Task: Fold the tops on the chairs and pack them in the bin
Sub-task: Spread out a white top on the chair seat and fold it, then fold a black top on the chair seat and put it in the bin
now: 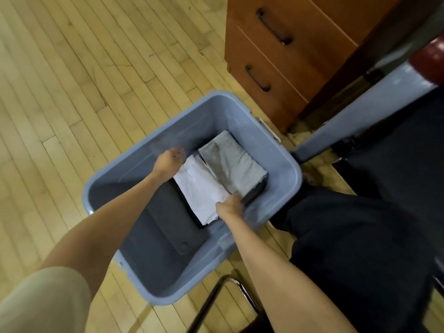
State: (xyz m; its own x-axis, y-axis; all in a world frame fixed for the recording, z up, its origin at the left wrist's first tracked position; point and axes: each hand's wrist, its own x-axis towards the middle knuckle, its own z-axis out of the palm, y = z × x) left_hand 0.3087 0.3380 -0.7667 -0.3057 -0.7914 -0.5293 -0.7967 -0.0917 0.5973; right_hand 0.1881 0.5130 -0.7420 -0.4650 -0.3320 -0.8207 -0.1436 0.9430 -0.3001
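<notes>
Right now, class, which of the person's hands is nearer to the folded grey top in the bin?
The right hand: it sits at the near corner of the folded grey top. The left hand is further off, at the far end of the folded white top beside it.

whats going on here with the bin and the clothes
A person is packing folded tops into a blue bin on the wood floor. Both hands are down inside it: the left hand holds the far end of a folded white top and the right hand holds its near end, setting it down beside a folded grey top. Both lie over dark folded tops already packed.
</notes>
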